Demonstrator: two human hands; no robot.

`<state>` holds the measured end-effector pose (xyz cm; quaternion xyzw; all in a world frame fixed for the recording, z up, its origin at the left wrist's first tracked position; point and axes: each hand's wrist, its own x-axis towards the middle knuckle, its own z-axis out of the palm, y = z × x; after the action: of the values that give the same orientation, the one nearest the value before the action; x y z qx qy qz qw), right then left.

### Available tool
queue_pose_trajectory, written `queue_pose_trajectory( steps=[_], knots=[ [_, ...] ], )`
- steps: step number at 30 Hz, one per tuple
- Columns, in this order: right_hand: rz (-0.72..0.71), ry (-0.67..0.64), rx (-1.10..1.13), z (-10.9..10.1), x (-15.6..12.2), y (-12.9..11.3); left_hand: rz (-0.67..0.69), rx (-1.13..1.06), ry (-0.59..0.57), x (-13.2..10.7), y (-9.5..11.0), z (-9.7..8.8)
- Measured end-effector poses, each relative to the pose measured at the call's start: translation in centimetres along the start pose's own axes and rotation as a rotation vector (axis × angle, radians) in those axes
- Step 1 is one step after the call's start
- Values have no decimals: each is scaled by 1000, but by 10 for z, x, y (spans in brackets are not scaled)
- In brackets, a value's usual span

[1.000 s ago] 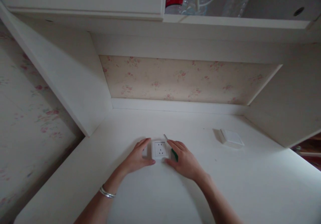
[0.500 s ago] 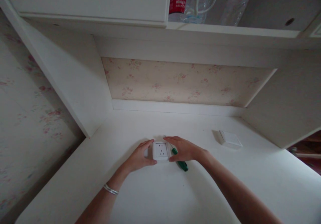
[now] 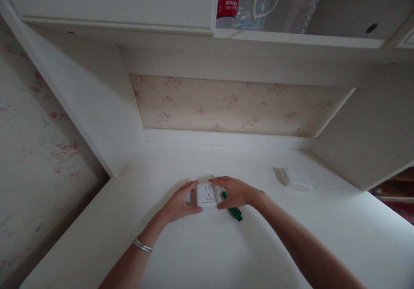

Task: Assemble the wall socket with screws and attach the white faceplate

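A small square white plastic socket plate [image 3: 207,194], smooth and with dark pin holes in its face, lies flat on the white matte desk top [image 3: 200,254], near the middle and a little towards the front edge.

The left hand [image 3: 177,205] is half closed on the left side of the plate. Its thumb presses on the near edge and its curved fingers are on the far left corner. A thin silver metal bracelet [image 3: 143,245] is around this wrist.

The right hand [image 3: 237,193] holds the right side in the same way, with the thumb at the near corner and the long fingers over the far edge. Under this palm lies a screwdriver with a green plastic handle [image 3: 235,213]. The rounded handle end sticks out towards the person, and I cannot tell if the hand grips it.

A second flat white square plate [image 3: 296,179] rests well apart to the right. Behind the desk is pale paper with small pink flowers [image 3: 233,105].

The white upper shelf [image 3: 300,39] holds a clear plastic bottle with a red label [image 3: 228,2] and, just beside it, a clear plastic jug with a white handle [image 3: 261,0]. How full they are is not visible.
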<state>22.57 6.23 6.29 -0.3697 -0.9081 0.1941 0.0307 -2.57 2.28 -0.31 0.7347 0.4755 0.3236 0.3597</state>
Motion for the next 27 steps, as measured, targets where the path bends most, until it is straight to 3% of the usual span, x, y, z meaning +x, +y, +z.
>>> queue_pose_trajectory(
  steps=[27],
  knots=[
    [-32, 24, -179, -8, 4, -11, 50, 104, -9, 0, 8, -3]
  ],
)
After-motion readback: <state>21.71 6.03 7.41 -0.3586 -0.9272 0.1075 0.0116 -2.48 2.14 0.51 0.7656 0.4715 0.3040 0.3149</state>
